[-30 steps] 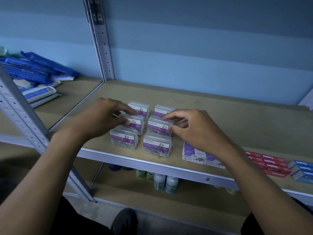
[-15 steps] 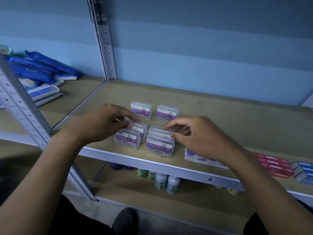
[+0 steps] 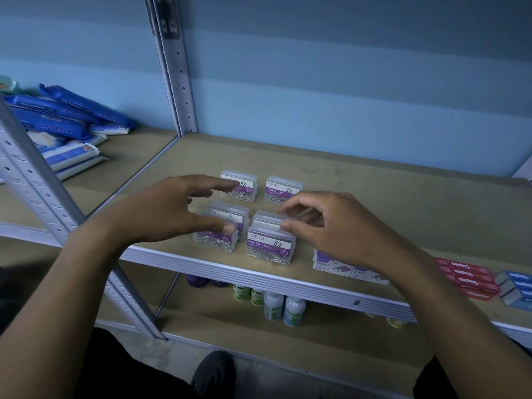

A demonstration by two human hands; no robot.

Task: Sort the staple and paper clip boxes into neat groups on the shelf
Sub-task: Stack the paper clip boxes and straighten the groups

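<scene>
I see shelf (image 3: 374,197) edge nearest, six clear paper clip boxes (image 3: 270,249) on it in two columns, three rows. Front pairs nearly touching, back pair apart. Left hand (image 3: 161,214) fingers spread, relaxed, thumb tip against front-left box. Right hand (image 3: 339,226) loosely curled, thumb touching middle-right box; grasp unclear. Purple staple boxes (image 3: 334,264) right, red staple boxes (image 3: 466,277) beyond.

Front-left clip box (image 3: 215,240): label half covered by left hand (image 3: 161,211).
Middle-right clip box (image 3: 269,219): mostly behind right hand (image 3: 331,228); contact unclear.
White staple boxes (image 3: 334,266): tops under right wrist.
Blue boxes (image 3: 516,289): cut by right edge, print blurred.
Lower-shelf bottles (image 3: 283,308): tops behind shelf rail (image 3: 288,283).
</scene>
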